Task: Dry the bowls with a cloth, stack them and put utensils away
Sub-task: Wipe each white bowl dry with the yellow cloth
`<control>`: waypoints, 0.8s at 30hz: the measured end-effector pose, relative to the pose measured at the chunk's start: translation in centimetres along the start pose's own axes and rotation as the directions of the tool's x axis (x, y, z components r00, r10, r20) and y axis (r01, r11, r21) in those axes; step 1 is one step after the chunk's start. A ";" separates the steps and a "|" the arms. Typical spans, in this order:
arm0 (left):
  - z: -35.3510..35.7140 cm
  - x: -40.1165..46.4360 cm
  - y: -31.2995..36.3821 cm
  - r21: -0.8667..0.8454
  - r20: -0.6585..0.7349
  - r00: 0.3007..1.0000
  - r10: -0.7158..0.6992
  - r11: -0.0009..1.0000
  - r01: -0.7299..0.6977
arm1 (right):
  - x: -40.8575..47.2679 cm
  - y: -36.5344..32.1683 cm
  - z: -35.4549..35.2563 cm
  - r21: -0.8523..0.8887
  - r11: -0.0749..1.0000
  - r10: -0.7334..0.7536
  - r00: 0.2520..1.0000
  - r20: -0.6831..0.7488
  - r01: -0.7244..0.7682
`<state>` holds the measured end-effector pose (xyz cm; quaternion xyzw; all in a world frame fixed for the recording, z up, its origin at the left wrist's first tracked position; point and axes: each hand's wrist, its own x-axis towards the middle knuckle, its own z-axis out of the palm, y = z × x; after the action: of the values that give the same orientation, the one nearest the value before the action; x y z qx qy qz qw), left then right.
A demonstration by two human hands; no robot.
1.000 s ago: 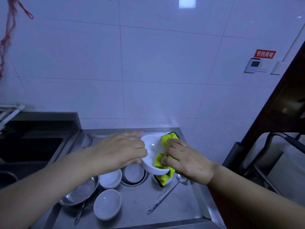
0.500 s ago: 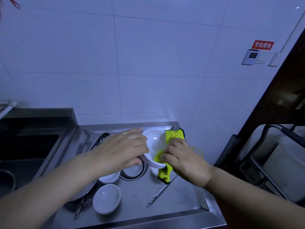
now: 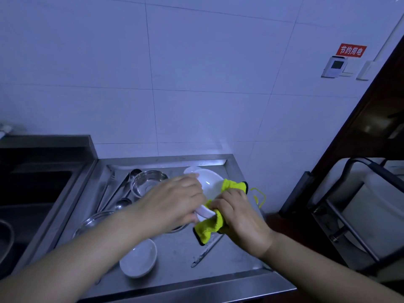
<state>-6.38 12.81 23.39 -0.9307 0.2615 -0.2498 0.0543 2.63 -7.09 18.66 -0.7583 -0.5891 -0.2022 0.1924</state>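
Both hands [image 3: 172, 204] apparently grip bowl [image 3: 208, 186]; cloth [image 3: 213, 224].

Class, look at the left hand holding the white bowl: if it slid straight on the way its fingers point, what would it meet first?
The left hand points right and slightly away, across the white bowl. Past the bowl it would probably meet the yellow cloth in the right hand first, though depth is unclear.

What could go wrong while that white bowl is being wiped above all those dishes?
The white bowl is held in the air by the left hand while the right hand rubs it with the yellow cloth. If wet, it might slip and hit the small white bowl or steel bowl below. The cloth's hanging corner could also snag the utensil beneath it.
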 end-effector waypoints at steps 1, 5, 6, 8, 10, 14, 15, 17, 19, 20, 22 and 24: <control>-0.3 -0.1 -0.8 0.007 -0.001 1.000 0.013 1.000 -0.013 | 0.0 0.7 -0.6 -0.031 0.998 -0.052 0.998 0.017 0.053; -0.2 0.2 -1.3 0.045 -0.009 0.998 0.060 0.997 -0.060 | 0.2 2.4 -1.8 -0.149 0.971 -0.181 0.982 0.054 0.187; -0.1 0.4 -0.8 0.058 -0.033 0.998 0.053 0.997 -0.051 | 0.2 2.2 -1.7 -0.140 0.978 -0.147 0.988 0.038 0.151; 0.3 1.1 0.5 0.101 -0.101 0.994 0.044 0.994 -0.034 | 0.6 0.8 -0.8 -0.070 0.998 -0.011 0.999 -0.042 0.008; 1.0 1.6 2.0 0.150 -0.127 0.991 0.045 0.988 -0.026 | 1.0 -0.8 0.7 0.037 0.985 0.170 0.977 -0.129 -0.166; 1.3 1.3 1.4 0.100 -0.067 0.997 0.043 0.994 -0.036 | 0.5 -0.5 0.9 0.091 0.987 0.138 0.989 -0.054 -0.133; 1.1 1.1 0.6 0.065 -0.038 0.998 0.047 0.997 -0.045 | 0.3 0.0 0.4 0.074 0.994 0.086 0.996 -0.009 -0.085; 0.5 0.9 -0.9 0.039 -0.011 0.999 0.034 0.999 -0.034 | 0.2 1.0 -0.6 0.024 1.000 0.001 0.999 0.036 -0.001; 0.1 1.0 -1.7 0.038 0.009 1.000 0.015 0.999 -0.015 | 0.3 1.9 -1.0 -0.022 0.998 -0.054 0.997 0.058 0.055; 0.3 1.1 -1.8 0.045 0.019 1.000 0.012 0.999 -0.013 | 0.4 2.2 -1.0 -0.041 0.997 -0.068 0.995 0.067 0.071; 0.7 1.3 -1.5 0.073 0.008 1.000 0.008 0.997 -0.009 | 0.4 2.4 -0.5 -0.041 0.998 -0.036 0.998 0.048 0.038; 1.6 1.7 -0.9 0.106 -0.012 1.000 0.000 0.994 0.002 | 0.6 1.8 0.6 -0.008 0.998 0.060 0.998 0.006 -0.060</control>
<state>-3.95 12.68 22.91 -0.9251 0.2477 -0.2690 0.1019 4.54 -6.69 18.39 -0.7771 -0.5658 -0.1959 0.1937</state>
